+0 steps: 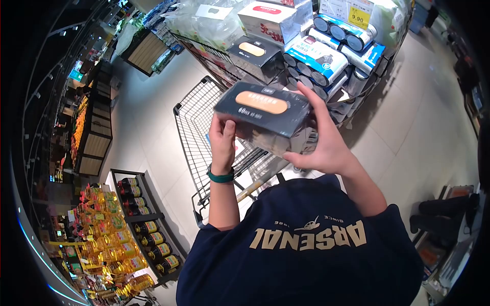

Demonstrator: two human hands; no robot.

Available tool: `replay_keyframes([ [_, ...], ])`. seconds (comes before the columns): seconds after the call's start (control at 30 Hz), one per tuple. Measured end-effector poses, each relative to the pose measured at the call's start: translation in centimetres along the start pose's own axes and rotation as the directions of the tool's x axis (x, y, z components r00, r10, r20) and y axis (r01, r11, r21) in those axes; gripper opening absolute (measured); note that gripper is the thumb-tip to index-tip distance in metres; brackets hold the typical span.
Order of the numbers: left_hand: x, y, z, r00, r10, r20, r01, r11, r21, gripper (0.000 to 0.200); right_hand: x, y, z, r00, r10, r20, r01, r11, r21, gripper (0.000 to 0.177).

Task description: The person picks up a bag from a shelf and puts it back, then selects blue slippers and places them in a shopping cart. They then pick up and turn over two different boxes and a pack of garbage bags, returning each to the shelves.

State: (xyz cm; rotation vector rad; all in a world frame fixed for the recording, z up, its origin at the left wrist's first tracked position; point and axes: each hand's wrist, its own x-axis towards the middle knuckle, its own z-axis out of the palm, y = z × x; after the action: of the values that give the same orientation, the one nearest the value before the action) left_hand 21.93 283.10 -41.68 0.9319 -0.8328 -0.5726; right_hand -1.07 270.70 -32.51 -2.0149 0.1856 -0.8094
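Between my two hands is a black tissue-style box (260, 108) with an orange oval panel and "60" printed on top. My left hand (223, 143) grips its left end from below, thumb against the near side. Across the right end spreads my right hand (326, 137), with the thumb at the bottom edge and fingers at the far upper corner. Below and behind the box stands a wire shopping cart (191, 127). A similar black box (253, 52) sits on the display just beyond.
The display ahead holds packs of black rolls (319, 58), a white and red carton (268, 15) and a yellow price sign (359, 18). At lower left are bottles of yellow oil (109, 245) and a rack of dark bottles (153, 234). A fruit stand (94, 127) is further left.
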Motion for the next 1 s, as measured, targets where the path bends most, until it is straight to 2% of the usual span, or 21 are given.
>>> replay_keyframes([
  [0.03, 0.3, 0.3, -0.5, 0.995, -0.100, 0.023, 0.099, 0.994, 0.037, 0.056, 0.1, 0.2, 0.4, 1.000, -0.003, -0.004, 0.003, 1.000, -0.003, 0.110],
  [0.07, 0.6, 0.1, -0.3, 0.999, -0.028, 0.022, 0.028, 0.999, -0.029, 0.037, 0.1, 0.8, 0.9, 0.999, -0.016, -0.028, 0.017, 1.000, 0.026, 0.112],
  [0.1, 1.0, 0.2, -0.4, 0.999, -0.024, 0.030, 0.024, 0.999, -0.031, 0.037, 0.2, 1.3, 1.2, 0.998, -0.029, -0.053, 0.031, 0.998, 0.053, 0.115],
  [0.2, 3.5, 1.1, -0.2, 0.997, 0.083, -0.001, -0.083, 0.996, 0.023, 0.042, 1.5, 2.2, 1.6, 0.993, -0.035, -0.115, 0.032, 0.999, -0.030, 0.116],
  [0.3, 8.2, 2.5, -1.1, 0.986, 0.137, 0.099, -0.146, 0.984, 0.098, 0.040, 4.2, 3.1, 1.9, 0.979, -0.040, -0.201, 0.031, 0.998, -0.051, 0.108],
  [0.37, 12.1, 3.3, -0.8, 0.976, 0.174, 0.128, -0.183, 0.981, 0.064, 0.035, 6.5, 2.6, 1.9, 0.959, -0.084, -0.271, 0.055, 0.992, -0.114, 0.104],
  [0.43, 15.5, 3.9, -0.1, 0.962, 0.227, 0.153, -0.232, 0.972, 0.020, 0.041, 9.2, 2.6, 1.2, 0.937, -0.166, -0.308, 0.074, 0.955, -0.288, 0.100],
  [0.5, 18.9, 4.2, -0.8, 0.950, 0.208, 0.232, -0.193, 0.978, -0.085, 0.053, 11.6, 2.0, 0.8, 0.915, -0.209, -0.344, 0.036, 0.894, -0.446, 0.098],
  [0.53, 20.8, 3.9, -0.7, 0.959, 0.210, 0.190, -0.204, 0.978, -0.048, 0.061, 12.6, 1.7, 0.7, 0.904, -0.250, -0.348, 0.049, 0.868, -0.494, 0.097],
  [0.57, 22.3, 3.6, -1.0, 0.976, 0.147, 0.161, -0.137, 0.988, -0.068, 0.059, 13.4, 2.0, 0.7, 0.905, -0.252, -0.342, 0.052, 0.864, -0.501, 0.097],
  [0.63, 24.6, 2.4, -0.6, 0.986, 0.147, 0.075, -0.144, 0.989, -0.032, 0.060, 15.1, 3.6, 0.8, 0.891, -0.274, -0.362, 0.043, 0.844, -0.534, 0.099],
  [0.73, 27.1, -0.2, -1.2, 0.988, 0.132, 0.084, -0.134, 0.991, 0.015, 0.062, 16.5, 6.6, 1.2, 0.873, -0.293, -0.390, 0.013, 0.813, -0.582, 0.099],
  [0.8, 27.8, -1.9, -1.9, 0.995, 0.072, 0.069, -0.078, 0.993, 0.088, 0.063, 16.7, 7.7, 1.9, 0.864, -0.275, -0.421, -0.035, 0.802, -0.596, 0.098],
  [0.9, 29.1, -5.0, -3.4, 0.996, 0.059, 0.070, -0.063, 0.996, 0.060, 0.063, 16.7, 9.1, 2.8, 0.867, -0.257, -0.428, -0.056, 0.801, -0.595, 0.095],
  [0.93, 29.1, -5.5, -3.7, 0.998, 0.045, 0.046, -0.049, 0.995, 0.091, 0.064, 16.5, 9.3, 3.0, 0.875, -0.226, -0.428, -0.039, 0.848, -0.529, 0.088],
  [1.0, 29.2, -6.6, -4.1, 0.999, 0.020, 0.043, -0.023, 0.998, 0.062, 0.064, 16.5, 9.5, 3.3, 0.881, -0.235, -0.411, -0.029, 0.840, -0.542, 0.085],
])
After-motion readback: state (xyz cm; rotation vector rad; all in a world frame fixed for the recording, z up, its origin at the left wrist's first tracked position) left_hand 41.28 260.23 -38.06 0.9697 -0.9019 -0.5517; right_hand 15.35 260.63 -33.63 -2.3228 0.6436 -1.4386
